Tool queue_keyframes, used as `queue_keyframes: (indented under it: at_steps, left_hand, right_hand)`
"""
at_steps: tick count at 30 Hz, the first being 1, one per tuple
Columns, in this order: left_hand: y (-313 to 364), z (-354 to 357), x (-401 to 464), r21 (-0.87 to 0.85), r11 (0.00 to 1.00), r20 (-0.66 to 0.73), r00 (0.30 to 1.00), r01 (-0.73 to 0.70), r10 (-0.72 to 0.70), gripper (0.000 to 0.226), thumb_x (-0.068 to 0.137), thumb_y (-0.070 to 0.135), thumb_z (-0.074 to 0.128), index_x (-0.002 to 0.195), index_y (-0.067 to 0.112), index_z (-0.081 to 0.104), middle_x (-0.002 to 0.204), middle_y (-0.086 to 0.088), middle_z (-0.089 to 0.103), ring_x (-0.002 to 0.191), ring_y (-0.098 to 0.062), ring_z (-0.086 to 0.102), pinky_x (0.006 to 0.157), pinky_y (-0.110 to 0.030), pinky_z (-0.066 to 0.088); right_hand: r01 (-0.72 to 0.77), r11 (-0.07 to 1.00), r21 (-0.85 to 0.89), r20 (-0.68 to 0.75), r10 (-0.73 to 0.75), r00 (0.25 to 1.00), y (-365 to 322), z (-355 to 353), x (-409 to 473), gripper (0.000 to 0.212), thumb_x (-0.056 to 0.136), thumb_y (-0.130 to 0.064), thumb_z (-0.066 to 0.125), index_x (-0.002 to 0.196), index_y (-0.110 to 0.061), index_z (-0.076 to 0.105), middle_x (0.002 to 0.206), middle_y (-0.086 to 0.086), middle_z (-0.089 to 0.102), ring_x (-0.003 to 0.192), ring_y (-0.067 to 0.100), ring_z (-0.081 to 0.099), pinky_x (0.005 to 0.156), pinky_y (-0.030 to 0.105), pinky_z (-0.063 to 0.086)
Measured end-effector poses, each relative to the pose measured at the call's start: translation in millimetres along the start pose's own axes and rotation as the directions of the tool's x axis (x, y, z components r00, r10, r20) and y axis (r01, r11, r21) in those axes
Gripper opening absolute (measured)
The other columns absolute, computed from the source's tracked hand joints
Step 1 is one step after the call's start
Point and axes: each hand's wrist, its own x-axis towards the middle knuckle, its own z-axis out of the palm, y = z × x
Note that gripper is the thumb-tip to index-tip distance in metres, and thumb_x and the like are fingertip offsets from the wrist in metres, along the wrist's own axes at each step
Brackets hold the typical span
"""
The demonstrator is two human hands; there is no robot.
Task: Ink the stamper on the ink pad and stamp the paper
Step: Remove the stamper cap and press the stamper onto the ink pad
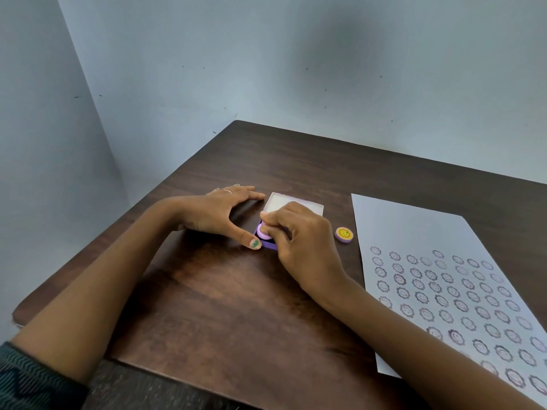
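A dark wood-grain tabletop (225, 306) stands in a corner of pale blue-grey walls. Near its middle lies a small purple ink pad (268, 245) with its white lid (291, 202) open at the far side. The right hand (299, 241) is over the pad, its grip pinched on a round lilac stamper (264, 233) that sits on the pad's near left corner. The left hand (216, 214) rests on the tabletop just left of the pad, fingers spread flat and holding nothing, the thumb tip touching the pad's near corner; a ring shows on one finger. A small round cap (344, 234) with a yellow smiley top lies just right of the right hand. Further right lies a white paper (414, 232), its near part covered with rows of dark round smiley stamp marks (438, 297).
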Motion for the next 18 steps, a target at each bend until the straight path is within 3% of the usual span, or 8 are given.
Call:
queue_keyframes:
  at_steps: [3, 7, 10, 11, 12, 14, 16, 18]
  left_hand:
    - [0, 1, 0, -0.001, 1.0, 0.004, 1.0, 0.003, -0.003, 0.101, 0.059, 0.062, 0.075, 0.142, 0.045, 0.02, 0.157, 0.015, 0.006, 0.141, -0.004, -0.004, 0.106, -0.026, 0.003]
    - [2, 0, -2, 0.002, 1.0, 0.003, 1.0, 0.012, -0.012, 0.1, 0.06, 0.062, 0.075, 0.142, 0.045, 0.02, 0.157, 0.015, 0.006, 0.142, -0.004, -0.005, 0.109, -0.029, 0.002]
    - [3, -1, -3, 0.013, 1.0, 0.002, 1.0, 0.018, -0.018, 0.103, 0.058, 0.063, 0.076, 0.143, 0.044, 0.02, 0.157, 0.014, 0.007, 0.143, -0.008, -0.004, 0.112, -0.034, 0.004]
    - [4, -1, -3, 0.02, 1.0, 0.002, 1.0, 0.021, -0.021, 0.105, 0.057, 0.064, 0.076, 0.143, 0.043, 0.02, 0.157, 0.014, 0.007, 0.143, -0.009, -0.003, 0.113, -0.036, 0.005]
    - [4, -1, -4, 0.026, 0.999, -0.001, 1.0, 0.021, -0.021, 0.106, 0.055, 0.065, 0.075, 0.143, 0.043, 0.02, 0.157, 0.013, 0.008, 0.144, -0.01, -0.002, 0.114, -0.036, 0.006]
    - [4, -2, -3, 0.021, 1.0, -0.003, 1.0, 0.019, -0.019, 0.106, 0.055, 0.066, 0.074, 0.142, 0.044, 0.018, 0.157, 0.014, 0.008, 0.144, -0.011, -0.001, 0.115, -0.037, 0.007]
    - [3, -2, -3, -0.001, 1.0, -0.002, 1.0, 0.017, -0.017, 0.107, 0.053, 0.068, 0.073, 0.142, 0.047, 0.018, 0.157, 0.016, 0.007, 0.144, -0.01, -0.003, 0.116, -0.04, 0.007]
    - [1, -2, -2, -0.026, 0.999, -0.001, 1.0, 0.018, -0.018, 0.108, 0.05, 0.071, 0.072, 0.141, 0.048, 0.019, 0.156, 0.018, 0.008, 0.143, -0.007, -0.003, 0.117, -0.04, 0.008]
  right_hand:
    - [-0.039, 0.999, 0.026, 0.045, 0.038, 0.998, 1, -5, 5, 0.01, 0.078, -0.005, 0.067, 0.087, -0.006, 0.072, 0.086, 0.01, 0.073, 0.078, 0.016, 0.065, 0.073, 0.029, 0.053]
    - [-0.127, 0.988, 0.084, 0.103, 0.118, 0.988, 4, -12, 13, 0.014, 0.076, -0.008, 0.07, 0.09, -0.01, 0.072, 0.089, 0.002, 0.072, 0.07, 0.001, 0.059, 0.069, 0.005, 0.044]
    - [-0.317, 0.909, 0.269, 0.043, 0.318, 0.947, 3, -17, 15, 0.014, 0.076, -0.013, 0.072, 0.089, -0.017, 0.073, 0.083, -0.012, 0.069, 0.074, -0.008, 0.063, 0.068, 0.003, 0.047]
    - [-0.4, 0.809, 0.431, 0.044, 0.423, 0.905, 2, -21, 15, 0.013, 0.076, -0.011, 0.072, 0.087, -0.017, 0.073, 0.079, -0.013, 0.071, 0.076, -0.003, 0.067, 0.067, 0.008, 0.051]
    - [-0.46, 0.63, 0.626, 0.098, 0.521, 0.848, 1, -25, 16, 0.012, 0.075, -0.007, 0.072, 0.085, -0.014, 0.072, 0.075, -0.009, 0.074, 0.077, 0.004, 0.07, 0.066, 0.013, 0.055]
    - [-0.5, 0.15, 0.853, 0.325, 0.597, 0.733, -1, -39, 17, 0.013, 0.073, -0.001, 0.068, 0.086, -0.004, 0.07, 0.076, 0.004, 0.076, 0.078, 0.016, 0.073, 0.064, 0.022, 0.058]
    - [-0.489, -0.187, 0.852, 0.499, 0.571, 0.651, -1, -53, 18, 0.019, 0.069, -0.001, 0.066, 0.088, 0.002, 0.069, 0.082, 0.013, 0.076, 0.081, 0.022, 0.073, 0.063, 0.026, 0.06]
    - [-0.454, -0.342, 0.823, 0.567, 0.547, 0.616, 1, -66, 16, 0.019, 0.065, 0.0, 0.066, 0.082, 0.004, 0.072, 0.087, 0.018, 0.075, 0.084, 0.024, 0.072, 0.065, 0.029, 0.061]
